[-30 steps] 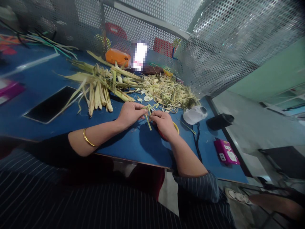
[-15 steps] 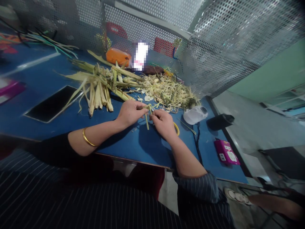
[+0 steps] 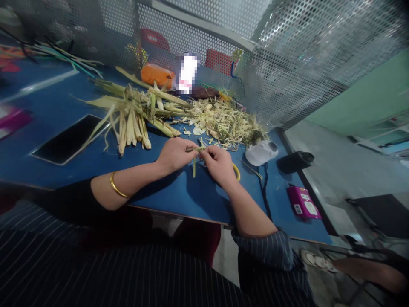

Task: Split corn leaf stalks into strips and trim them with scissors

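Thin green plant strips [image 3: 194, 167] are pinched between my two hands above the blue table [image 3: 172, 194]. My left hand [image 3: 175, 157], closed at thumb and fingers, grips them from the left. My right hand [image 3: 220, 164] pinches the same strips from the right, its fingertips almost touching the left ones. One strip hangs down between the hands and another crosses it; how they join is too small to tell. Just beyond lie dried corn husks [image 3: 132, 128] and a heap of shredded husk pieces [image 3: 223, 119]. Beside my right wrist shows a yellow ring-shaped handle [image 3: 237, 172].
A dark tablet-like panel [image 3: 68, 138] lies at the left. To the right are a whitish cup-like container [image 3: 260, 153], a black cylinder [image 3: 295, 162] and a purple packet [image 3: 304, 202]. An orange packet [image 3: 157, 76] sits before the perforated metal screen [image 3: 204, 42]. A person's leg [image 3: 373, 270] shows lower right.
The strips have turned between my fingers; one now lies more level and the hanging end has shifted slightly left. My hands have come closer together.
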{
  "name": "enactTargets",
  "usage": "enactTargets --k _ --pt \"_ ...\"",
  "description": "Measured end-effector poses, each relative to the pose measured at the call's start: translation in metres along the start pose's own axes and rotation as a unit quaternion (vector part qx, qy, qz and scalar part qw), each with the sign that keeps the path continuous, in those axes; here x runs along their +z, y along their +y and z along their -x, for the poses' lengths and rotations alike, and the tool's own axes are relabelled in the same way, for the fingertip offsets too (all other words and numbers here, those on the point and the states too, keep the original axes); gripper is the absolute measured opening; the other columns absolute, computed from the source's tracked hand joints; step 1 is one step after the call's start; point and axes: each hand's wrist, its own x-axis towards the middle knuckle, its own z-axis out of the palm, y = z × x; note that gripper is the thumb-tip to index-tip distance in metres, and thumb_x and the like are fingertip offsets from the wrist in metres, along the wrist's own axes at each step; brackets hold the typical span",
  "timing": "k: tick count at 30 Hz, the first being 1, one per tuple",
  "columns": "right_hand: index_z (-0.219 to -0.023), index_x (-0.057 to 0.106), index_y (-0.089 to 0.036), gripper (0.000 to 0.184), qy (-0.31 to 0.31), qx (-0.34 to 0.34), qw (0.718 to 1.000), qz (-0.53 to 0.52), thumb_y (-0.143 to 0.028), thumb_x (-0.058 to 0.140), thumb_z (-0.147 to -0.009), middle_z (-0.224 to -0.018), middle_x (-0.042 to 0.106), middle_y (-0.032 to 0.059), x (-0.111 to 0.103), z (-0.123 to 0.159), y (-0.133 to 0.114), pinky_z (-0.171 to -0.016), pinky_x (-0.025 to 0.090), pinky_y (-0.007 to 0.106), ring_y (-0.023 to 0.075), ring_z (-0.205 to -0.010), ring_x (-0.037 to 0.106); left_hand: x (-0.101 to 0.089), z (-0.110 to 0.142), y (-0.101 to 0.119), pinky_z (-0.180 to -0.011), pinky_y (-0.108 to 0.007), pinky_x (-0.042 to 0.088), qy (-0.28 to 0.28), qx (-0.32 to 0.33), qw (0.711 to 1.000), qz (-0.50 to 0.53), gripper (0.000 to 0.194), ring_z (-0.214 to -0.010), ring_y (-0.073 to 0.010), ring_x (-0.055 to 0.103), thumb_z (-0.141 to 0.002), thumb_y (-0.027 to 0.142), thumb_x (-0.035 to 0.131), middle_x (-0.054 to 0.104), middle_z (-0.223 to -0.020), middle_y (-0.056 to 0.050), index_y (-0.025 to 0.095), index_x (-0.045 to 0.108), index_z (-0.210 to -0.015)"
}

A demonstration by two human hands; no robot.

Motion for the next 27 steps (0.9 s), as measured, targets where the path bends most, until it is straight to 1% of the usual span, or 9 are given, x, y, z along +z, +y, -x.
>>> enactTargets --k 4,7,10,13,15,18,20,24,27 --pt "-0.073 0.053 -0.022 0.016 0.012 0.055 0.993 -0.099 -0.033 0.058 -0.084 -0.054 0.058 -0.0040 0.001 0.000 0.001 -0.054 0.039 0.026 0.0124 -0.049 0.053 -0.001 -0.002 -0.001 -0.055 -0.022 0.042 -0.057 -0.020 0.996 0.071 0.025 -0.058 -0.0121 0.061 -0.076 0.022 0.057 0.071 -0.067 -0.003 0.016 0.078 -0.087" --pt "-0.090 0.053 -0.022 0.025 -0.027 0.121 0.961 -0.248 -0.039 0.066 -0.077 -0.055 0.059 -0.0064 -0.001 -0.002 0.001 -0.045 0.042 0.025 0.0136 -0.042 0.057 -0.001 -0.003 -0.001 -0.055 -0.022 0.046 -0.110 -0.056 0.978 0.169 0.024 -0.056 -0.0115 0.061 -0.077 0.026 0.058 0.070 -0.069 -0.004 0.013 0.076 -0.087" --pt "-0.083 0.058 -0.020 0.031 -0.095 0.143 0.930 -0.323 -0.047 0.068 -0.074 -0.054 0.058 -0.0047 -0.006 -0.003 -0.002 -0.039 0.041 0.023 0.0129 -0.041 0.057 -0.002 -0.003 0.001 -0.055 -0.022 0.048 -0.138 -0.076 0.965 0.209 0.019 -0.054 -0.0108 0.060 -0.075 0.024 0.059 0.069 -0.066 -0.005 0.012 0.074 -0.080" --pt "-0.071 0.058 -0.019 0.035 -0.120 0.137 0.915 -0.360 -0.052 0.065 -0.076 -0.054 0.057 -0.0036 -0.011 -0.003 -0.006 -0.037 0.038 0.021 0.0119 -0.041 0.058 -0.005 -0.004 0.005 -0.054 -0.021 0.047 -0.144 -0.067 0.966 0.205 0.018 -0.053 -0.0110 0.060 -0.075 0.024 0.060 0.067 -0.062 -0.004 0.013 0.074 -0.078" --pt "-0.072 0.060 -0.019 0.031 -0.109 0.133 0.921 -0.350 -0.050 0.065 -0.077 -0.054 0.057 -0.0042 -0.013 -0.003 -0.006 -0.036 0.035 0.022 0.0110 -0.039 0.055 -0.007 -0.004 0.008 -0.053 -0.021 0.045 -0.143 -0.043 0.975 0.164 0.019 -0.053 -0.0114 0.060 -0.075 0.025 0.059 0.066 -0.060 -0.002 0.013 0.074 -0.077" --pt "-0.072 0.067 -0.018 0.021 -0.061 0.095 0.957 -0.268 -0.038 0.065 -0.077 -0.056 0.057 -0.0038 -0.015 -0.004 -0.002 -0.040 0.030 0.022 0.0077 -0.040 0.048 -0.009 -0.004 0.011 -0.052 -0.021 0.042 -0.148 -0.014 0.984 0.096 0.019 -0.053 -0.0119 0.060 -0.075 0.024 0.057 0.064 -0.055 -0.002 0.014 0.073 -0.071" --pt "-0.067 0.068 -0.016 0.017 -0.028 0.062 0.973 -0.219 -0.031 0.065 -0.076 -0.057 0.056 -0.0032 -0.015 -0.005 0.001 -0.045 0.030 0.022 0.0070 -0.046 0.044 -0.010 -0.003 0.012 -0.051 -0.021 0.041 -0.164 -0.020 0.982 0.096 0.018 -0.051 -0.0117 0.059 -0.074 0.023 0.057 0.064 -0.054 -0.002 0.013 0.071 -0.069" --pt "-0.064 0.063 -0.017 0.022 0.019 0.041 0.980 -0.192 -0.030 0.059 -0.081 -0.053 0.054 -0.0036 -0.014 -0.006 0.003 -0.051 0.033 0.023 0.0086 -0.049 0.042 -0.007 -0.001 0.011 -0.049 -0.020 0.041 -0.236 -0.070 0.952 0.181 0.014 -0.047 -0.0104 0.056 -0.073 0.022 0.060 0.063 -0.053 -0.001 0.013 0.069 -0.068" --pt "-0.067 0.060 -0.019 0.023 0.095 0.028 0.984 -0.146 -0.031 0.054 -0.086 -0.055 0.058 -0.0024 -0.012 -0.005 0.002 -0.056 0.037 0.025 0.0102 -0.050 0.048 -0.004 0.001 0.009 -0.046 -0.019 0.039 -0.295 -0.087 0.922 0.236 0.011 -0.045 -0.0087 0.054 -0.073 0.021 0.062 0.061 -0.054 0.000 0.013 0.068 -0.068"
